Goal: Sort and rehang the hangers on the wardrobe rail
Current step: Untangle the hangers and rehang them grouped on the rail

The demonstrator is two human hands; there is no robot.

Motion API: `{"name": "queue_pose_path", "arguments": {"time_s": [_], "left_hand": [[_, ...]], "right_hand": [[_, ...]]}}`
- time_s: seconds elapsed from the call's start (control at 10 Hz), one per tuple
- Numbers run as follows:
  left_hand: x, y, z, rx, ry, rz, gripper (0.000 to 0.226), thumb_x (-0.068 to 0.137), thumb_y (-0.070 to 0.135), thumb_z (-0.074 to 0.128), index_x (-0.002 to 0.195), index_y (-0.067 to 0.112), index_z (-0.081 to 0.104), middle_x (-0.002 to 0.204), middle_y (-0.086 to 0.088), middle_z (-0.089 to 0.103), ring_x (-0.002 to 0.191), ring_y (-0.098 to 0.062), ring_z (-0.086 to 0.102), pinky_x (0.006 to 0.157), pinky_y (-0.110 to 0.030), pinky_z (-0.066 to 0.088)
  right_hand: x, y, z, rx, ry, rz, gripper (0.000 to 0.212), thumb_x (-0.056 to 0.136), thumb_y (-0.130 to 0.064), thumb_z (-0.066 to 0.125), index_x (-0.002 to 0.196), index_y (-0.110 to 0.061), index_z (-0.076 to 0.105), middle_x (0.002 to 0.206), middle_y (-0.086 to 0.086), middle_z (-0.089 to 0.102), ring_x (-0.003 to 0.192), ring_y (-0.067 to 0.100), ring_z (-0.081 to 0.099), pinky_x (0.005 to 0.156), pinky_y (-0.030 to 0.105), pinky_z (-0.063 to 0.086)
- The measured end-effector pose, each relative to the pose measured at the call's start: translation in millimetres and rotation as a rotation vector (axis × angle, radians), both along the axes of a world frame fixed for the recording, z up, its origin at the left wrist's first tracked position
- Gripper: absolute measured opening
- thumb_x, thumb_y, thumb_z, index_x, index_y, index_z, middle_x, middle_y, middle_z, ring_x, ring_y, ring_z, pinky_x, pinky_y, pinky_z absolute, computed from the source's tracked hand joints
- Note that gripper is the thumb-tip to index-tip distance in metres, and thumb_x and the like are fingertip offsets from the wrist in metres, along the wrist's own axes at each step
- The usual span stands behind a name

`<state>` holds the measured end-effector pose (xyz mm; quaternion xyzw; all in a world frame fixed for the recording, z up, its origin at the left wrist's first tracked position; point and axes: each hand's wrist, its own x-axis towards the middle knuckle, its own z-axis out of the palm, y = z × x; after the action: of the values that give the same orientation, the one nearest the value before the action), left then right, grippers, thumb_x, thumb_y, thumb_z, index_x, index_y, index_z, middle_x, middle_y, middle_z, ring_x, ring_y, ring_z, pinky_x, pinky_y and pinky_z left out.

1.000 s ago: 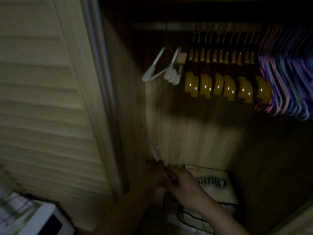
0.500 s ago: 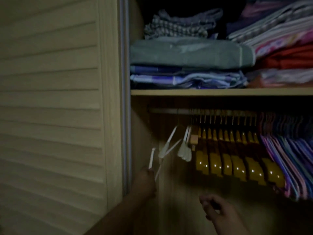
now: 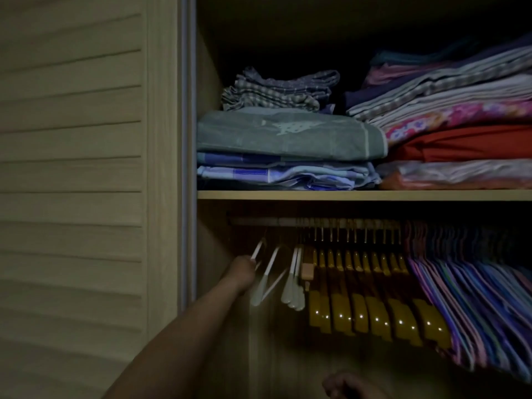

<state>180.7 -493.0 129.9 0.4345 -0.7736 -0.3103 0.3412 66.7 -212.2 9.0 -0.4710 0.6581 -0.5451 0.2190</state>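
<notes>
Right hand (image 3: pixel 349 386): nearest to me, low at the bottom edge; half a second ago it hovered loosely curled under the yellow hangers, now it has dropped almost out of view; fingers look curled, but I cannot tell whether it grips anything.
Left hand (image 3: pixel 241 270): arm stretched up and forward; clenched round a white hanger (image 3: pixel 257 254), gripping its lower arm; a second ago both hands were down at a box on the wardrobe floor, so I judge this hanger was picked up there.
White hanger, position: raised to the far left end of the rail (image 3: pixel 259 221), left of the other white ones; its hook is too dim to see, so I cannot say if it has caught the rail.
Hung white hangers (image 3: pixel 293 286): a small group just right of my left hand, tilted.
Yellow hangers (image 3: pixel 371 312): packed row next along.
Purple and pink hangers (image 3: pixel 472 306): dense bunch at the right.
Shelf (image 3: pixel 345 195): above the rail; folded cloth (image 3: pixel 288 139) stacked on it.
Door (image 3: pixel 72 168): slatted, at the left.
Task reading: colours already grouped; I judge this white one joins its set next; release only once the hook seats.
</notes>
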Motion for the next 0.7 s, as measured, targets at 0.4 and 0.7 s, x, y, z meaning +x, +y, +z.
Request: {"name": "queue_pose_path", "arguments": {"time_s": [0.4,0.7], "left_hand": [[-43.8,14.9,-11.4,-0.042,-0.088,0.041,0.049,0.103,0.045,0.036,0.137,0.013,0.051,0.138,-0.019,0.053,0.125,-0.038,0.05,0.104,-0.046,0.045],[-56.0,113.4,-25.9,-0.69,-0.424,-0.173,0.081,0.082,0.078,0.041,0.15,0.044,0.012,0.162,0.002,0.007,0.149,-0.03,0.011,0.118,-0.053,0.016]], "right_hand": [[-53.5,42.0,55.9,-0.136,0.511,-0.621,0.028,0.086,-0.01,0.069,0.107,-0.028,0.067,0.111,-0.004,0.059,0.108,0.017,0.056,0.094,0.033,0.046],[-127.1,38.1,60.0,0.366,0.947,-0.602,0.107,0.081,-0.032,0.074,0.157,-0.035,-0.001,0.159,0.005,0.017,0.14,0.028,0.019,0.114,0.04,0.03]]}}
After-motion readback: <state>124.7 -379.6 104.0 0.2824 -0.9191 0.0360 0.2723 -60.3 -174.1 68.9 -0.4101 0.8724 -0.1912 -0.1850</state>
